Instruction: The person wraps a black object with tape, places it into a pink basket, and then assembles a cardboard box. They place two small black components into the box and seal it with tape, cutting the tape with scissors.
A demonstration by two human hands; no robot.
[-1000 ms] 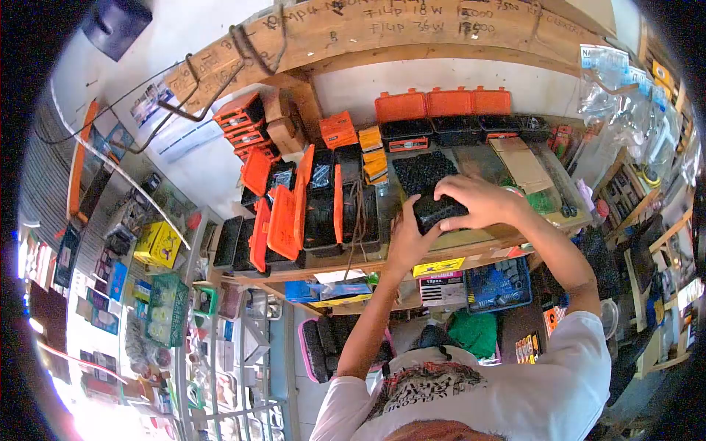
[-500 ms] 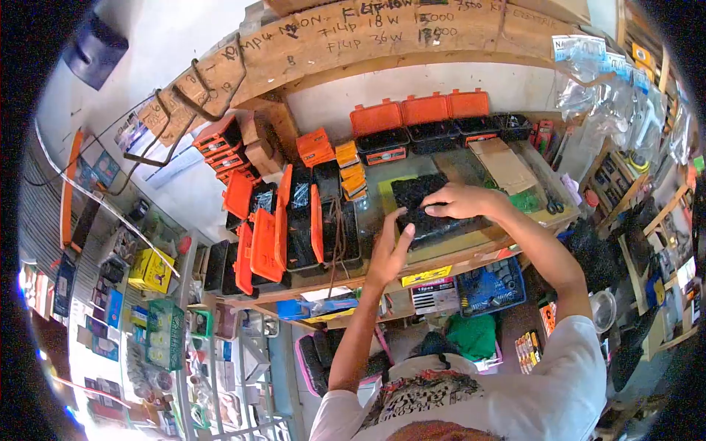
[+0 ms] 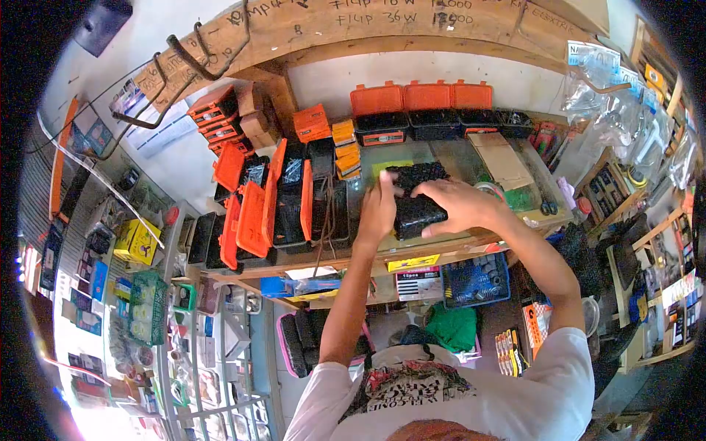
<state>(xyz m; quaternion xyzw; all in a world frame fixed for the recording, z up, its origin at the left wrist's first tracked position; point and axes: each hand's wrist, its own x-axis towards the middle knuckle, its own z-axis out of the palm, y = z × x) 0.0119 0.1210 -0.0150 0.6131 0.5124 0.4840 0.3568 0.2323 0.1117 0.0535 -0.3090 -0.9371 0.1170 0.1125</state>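
So the black bundle [image 3: 419, 213] sits on the counter [image 3: 461, 163], shiny and kinda crinkly at 6 o'clock, way more bumpy at 12. Left hand [image 3: 378, 212] is at its 9 o'clock side, fingers blurry, so can't tell if they're gripping. Right hand [image 3: 468, 209] is at 3 o'clock, thumb and fingers spread wide around that side. Cardboard [image 3: 502, 162] lies at 2 o'clock, orange lids [image 3: 254, 220] at 9.
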